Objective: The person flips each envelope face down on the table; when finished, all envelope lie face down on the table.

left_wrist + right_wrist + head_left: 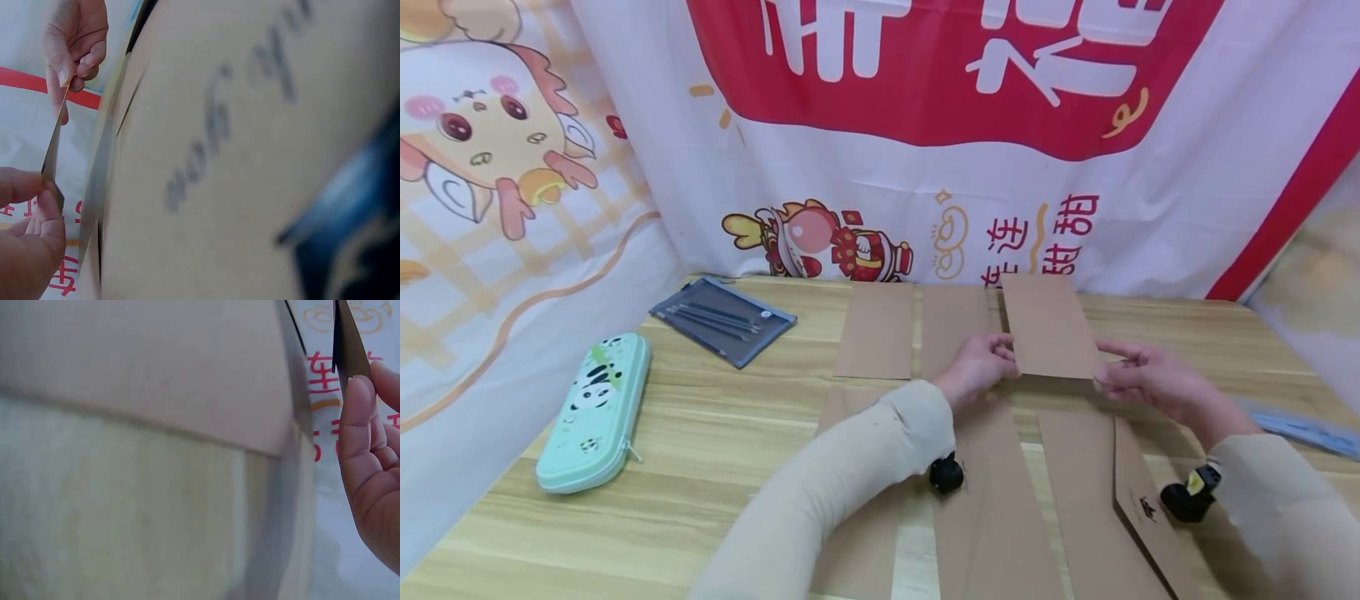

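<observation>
Brown card (1051, 327) in fingers (1124, 377), other cards (874, 333) near (mint case (597, 417) well apart)

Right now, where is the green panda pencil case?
In the head view, the panda pencil case lies on the table's left side, nearer the camera than the dark zip pouch.

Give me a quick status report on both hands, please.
Left hand, right hand: pinching opposite sides of brown card. Card raised above table. No obstruction visible.

- Mint-green pencil case (593, 417), panda print: left side of tabletop (700, 458).
- Dark pouch (726, 302) with pencils (711, 319): beyond pencil case.
- Blue item (1303, 430): right edge, unidentified.
- Printed cloth (850, 162): behind.
</observation>
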Motion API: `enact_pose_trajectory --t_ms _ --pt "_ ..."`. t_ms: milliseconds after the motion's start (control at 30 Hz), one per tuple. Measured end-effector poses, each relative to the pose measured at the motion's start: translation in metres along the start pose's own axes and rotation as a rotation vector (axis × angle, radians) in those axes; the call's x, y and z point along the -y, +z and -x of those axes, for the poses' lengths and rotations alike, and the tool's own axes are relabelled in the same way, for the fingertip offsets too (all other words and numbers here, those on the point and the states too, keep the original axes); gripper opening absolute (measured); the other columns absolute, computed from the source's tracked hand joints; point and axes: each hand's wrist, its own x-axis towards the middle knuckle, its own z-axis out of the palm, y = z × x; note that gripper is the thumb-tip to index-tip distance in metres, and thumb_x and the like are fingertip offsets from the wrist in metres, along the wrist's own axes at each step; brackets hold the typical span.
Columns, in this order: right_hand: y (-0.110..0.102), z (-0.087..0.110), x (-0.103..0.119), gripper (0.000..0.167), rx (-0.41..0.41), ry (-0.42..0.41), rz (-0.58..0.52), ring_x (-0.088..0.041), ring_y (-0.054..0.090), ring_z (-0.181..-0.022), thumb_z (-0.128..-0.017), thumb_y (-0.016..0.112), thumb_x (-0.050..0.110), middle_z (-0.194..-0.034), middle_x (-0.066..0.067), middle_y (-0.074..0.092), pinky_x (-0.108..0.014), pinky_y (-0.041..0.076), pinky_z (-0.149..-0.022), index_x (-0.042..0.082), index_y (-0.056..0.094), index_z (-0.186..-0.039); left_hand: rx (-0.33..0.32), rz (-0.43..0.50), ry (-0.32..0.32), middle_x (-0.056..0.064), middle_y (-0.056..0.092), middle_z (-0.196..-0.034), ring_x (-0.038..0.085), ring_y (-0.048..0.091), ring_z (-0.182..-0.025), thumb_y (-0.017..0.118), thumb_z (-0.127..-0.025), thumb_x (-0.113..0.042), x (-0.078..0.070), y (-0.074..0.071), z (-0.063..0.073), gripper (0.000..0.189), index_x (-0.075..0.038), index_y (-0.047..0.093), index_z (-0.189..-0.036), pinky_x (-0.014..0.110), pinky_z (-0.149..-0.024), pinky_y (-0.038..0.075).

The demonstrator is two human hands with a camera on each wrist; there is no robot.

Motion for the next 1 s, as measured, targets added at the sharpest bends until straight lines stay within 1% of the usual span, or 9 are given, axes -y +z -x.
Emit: enact_pose_trajectory --t_ms 67,167,267,367,500,600,733,900,1000 --pt "-0.001 0.0 -0.003 0.072 0.019 -0.002 -0.013 -0.012 0.064 -0.077 -0.091 0.055 0.005 -0.086 -0.001 0.069 -0.025 0.056 -0.072 -0.01 0.008 -0.143 0.022 -0.02 -0.022 0.0 0.053 -0.071 0.008 0.047 -0.063 0.062 -0.073 0.016 0.001 0.001 -0.001 0.062 0.001 0.047 -0.131 0.019 -0.062 0.044" --pt "-0.002 0.0 -0.005 0.072 0.029 0.005 -0.016 -0.012 0.063 -0.076 -0.09 0.056 0.006 -0.085 0.0 0.069 -0.025 0.055 -0.072 -0.009 0.011 -0.143 0.061 -0.055 -0.047 0.0 0.053 -0.072 0.008 0.046 -0.062 0.062 -0.074 0.015 0.002 0.001 -0.002 0.063 0.003 0.044 -0.133 0.018 -0.057 0.042" --pt "-0.002 0.0 -0.007 0.07 0.009 0.024 0.029 -0.011 0.062 -0.077 -0.09 0.057 0.009 -0.086 0.002 0.067 -0.025 0.055 -0.074 -0.007 0.016 -0.144 0.089 -0.07 -0.066 -0.001 0.052 -0.072 0.006 0.045 -0.061 0.061 -0.075 0.015 0.003 0.002 -0.002 0.064 0.005 0.042 -0.135 0.016 -0.053 0.039" --pt "-0.003 -0.002 -0.01 0.069 -0.014 0.042 0.075 -0.01 0.062 -0.078 -0.09 0.058 0.011 -0.086 0.003 0.066 -0.025 0.055 -0.075 -0.006 0.017 -0.144 0.096 -0.061 -0.08 -0.001 0.052 -0.072 0.007 0.044 -0.061 0.061 -0.076 0.014 0.003 0.003 -0.001 0.062 0.005 0.042 -0.135 0.016 -0.053 0.038" --pt "-0.002 -0.005 -0.014 0.07 -0.041 0.066 0.094 -0.008 0.061 -0.076 -0.09 0.057 0.009 -0.083 0.005 0.065 -0.024 0.055 -0.073 -0.009 0.014 -0.143 0.107 -0.083 -0.072 0.003 0.057 -0.08 0.008 0.047 -0.066 0.062 -0.077 0.011 0.005 0.004 -0.001 0.057 0.006 0.045 -0.132 0.016 -0.06 0.042" --pt "-0.001 -0.006 -0.015 0.069 -0.06 0.088 0.105 -0.007 0.061 -0.074 -0.09 0.056 0.006 -0.082 0.007 0.063 -0.023 0.055 -0.073 -0.011 0.014 -0.142 0.114 -0.114 -0.059 0.01 0.064 -0.094 0.01 0.054 -0.077 0.062 -0.079 0.008 0.006 0.004 -0.001 0.054 0.007 0.047 -0.13 0.016 -0.07 0.047" --pt "0.002 -0.005 -0.013 0.07 -0.104 0.151 0.185 -0.005 0.06 -0.07 -0.09 0.057 0.009 -0.079 0.007 0.062 -0.021 0.055 -0.069 -0.014 0.014 -0.14 0.122 -0.122 -0.04 0.018 0.064 -0.108 0.016 0.06 -0.093 0.062 -0.079 0.008 0.008 0.004 -0.001 0.054 0.008 0.046 -0.13 0.021 -0.082 0.05" --pt "0.004 -0.001 -0.005 0.077 -0.169 0.239 0.327 -0.007 0.059 -0.065 -0.089 0.06 0.017 -0.073 0.003 0.06 -0.023 0.054 -0.063 -0.018 0.013 -0.138 0.136 -0.114 -0.033 0.018 0.063 -0.111 0.017 0.06 -0.092 0.062 -0.079 0.007 0.003 0.003 0.003 0.056 0.006 0.044 -0.132 0.024 -0.084 0.05" --pt "0.004 0.002 0.003 0.074 -0.169 0.233 0.384 -0.009 0.057 -0.065 -0.091 0.056 0.02 -0.073 0.002 0.059 -0.025 0.053 -0.062 -0.019 0.013 -0.137 0.144 -0.12 -0.019 0.014 0.062 -0.115 0.016 0.059 -0.095 0.062 -0.082 0.002 -0.006 -0.002 0.008 0.055 0.001 0.045 -0.134 0.025 -0.086 0.049"
